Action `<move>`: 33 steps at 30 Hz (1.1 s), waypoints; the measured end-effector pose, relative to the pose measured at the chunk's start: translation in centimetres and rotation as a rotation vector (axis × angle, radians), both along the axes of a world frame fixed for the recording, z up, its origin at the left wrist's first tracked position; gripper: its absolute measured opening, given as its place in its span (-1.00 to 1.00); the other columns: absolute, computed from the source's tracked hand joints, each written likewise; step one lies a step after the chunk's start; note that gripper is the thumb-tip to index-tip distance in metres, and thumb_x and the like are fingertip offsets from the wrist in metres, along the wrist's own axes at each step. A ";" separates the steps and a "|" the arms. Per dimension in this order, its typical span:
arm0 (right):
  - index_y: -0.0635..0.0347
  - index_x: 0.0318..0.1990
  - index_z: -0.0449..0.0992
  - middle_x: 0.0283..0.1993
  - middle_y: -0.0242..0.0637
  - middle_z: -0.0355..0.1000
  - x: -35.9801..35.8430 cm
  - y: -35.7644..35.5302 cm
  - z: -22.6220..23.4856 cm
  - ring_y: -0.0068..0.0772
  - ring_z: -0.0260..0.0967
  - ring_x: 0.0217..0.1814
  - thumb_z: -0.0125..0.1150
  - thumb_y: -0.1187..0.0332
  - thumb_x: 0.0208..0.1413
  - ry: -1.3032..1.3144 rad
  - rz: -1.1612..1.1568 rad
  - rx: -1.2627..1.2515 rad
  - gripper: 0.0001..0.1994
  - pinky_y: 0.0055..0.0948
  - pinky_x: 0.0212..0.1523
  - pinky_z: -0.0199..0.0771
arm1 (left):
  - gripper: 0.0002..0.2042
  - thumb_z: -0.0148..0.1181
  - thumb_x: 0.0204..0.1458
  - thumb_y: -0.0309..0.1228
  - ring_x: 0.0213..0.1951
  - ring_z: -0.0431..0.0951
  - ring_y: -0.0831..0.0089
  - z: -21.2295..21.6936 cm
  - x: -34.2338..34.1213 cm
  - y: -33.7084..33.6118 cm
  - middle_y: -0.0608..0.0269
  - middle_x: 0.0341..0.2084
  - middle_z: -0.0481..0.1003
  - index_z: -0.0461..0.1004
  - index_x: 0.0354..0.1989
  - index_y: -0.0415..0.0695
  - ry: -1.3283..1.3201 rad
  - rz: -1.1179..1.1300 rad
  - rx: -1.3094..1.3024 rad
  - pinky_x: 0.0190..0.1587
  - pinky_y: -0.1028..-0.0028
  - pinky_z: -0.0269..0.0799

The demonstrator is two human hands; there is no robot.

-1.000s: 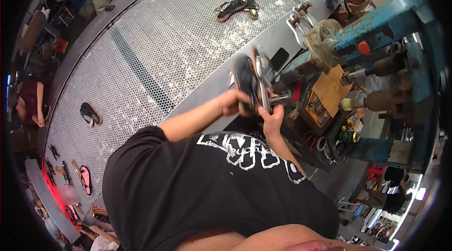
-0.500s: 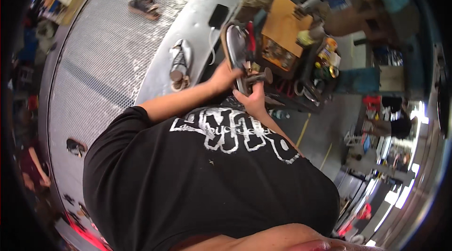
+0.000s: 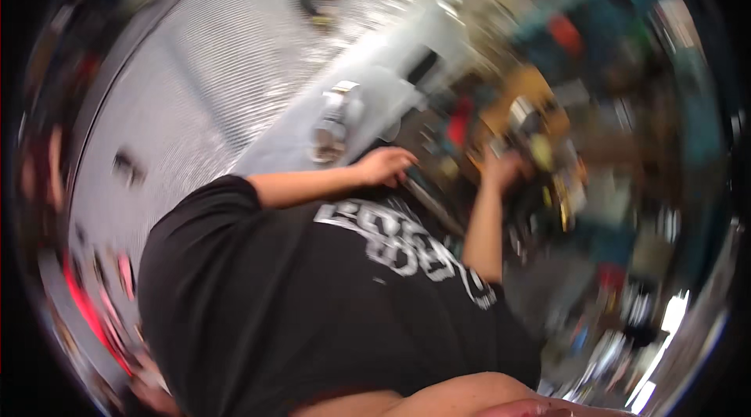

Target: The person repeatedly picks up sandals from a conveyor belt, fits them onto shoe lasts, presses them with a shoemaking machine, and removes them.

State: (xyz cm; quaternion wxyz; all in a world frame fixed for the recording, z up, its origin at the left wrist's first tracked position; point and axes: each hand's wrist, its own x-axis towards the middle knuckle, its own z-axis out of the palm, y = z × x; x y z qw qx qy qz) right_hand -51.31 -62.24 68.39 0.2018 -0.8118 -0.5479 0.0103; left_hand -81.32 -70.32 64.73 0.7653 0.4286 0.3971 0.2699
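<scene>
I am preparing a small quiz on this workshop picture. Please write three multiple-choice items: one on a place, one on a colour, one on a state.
1. Where is the left hand?
A. by the grey table's edge
B. on the floor
C. behind the back

2. What colour is the shirt?
A. red
B. black with white print
C. yellow

3. How do the two hands stand?
A. clasped together
B. apart
C. both in pockets

Answers:
1 A, it lies beside the table's edge.
2 B, white print crosses the black cloth.
3 B, the right hand reaches into the blurred clutter, away from the left.
</scene>
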 end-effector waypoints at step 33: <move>0.51 0.22 -0.09 0.27 0.26 -0.07 -36.4 -14.8 -11.0 0.24 -0.17 0.35 0.55 0.06 -0.42 0.136 0.459 -0.220 0.13 0.02 0.33 -0.11 | -0.34 0.23 -0.03 -0.09 -0.09 0.45 -0.17 -13.9 -68.5 -16.9 -0.34 -0.16 0.39 0.17 0.02 -0.43 1.894 1.342 -0.496 -0.04 0.08 0.41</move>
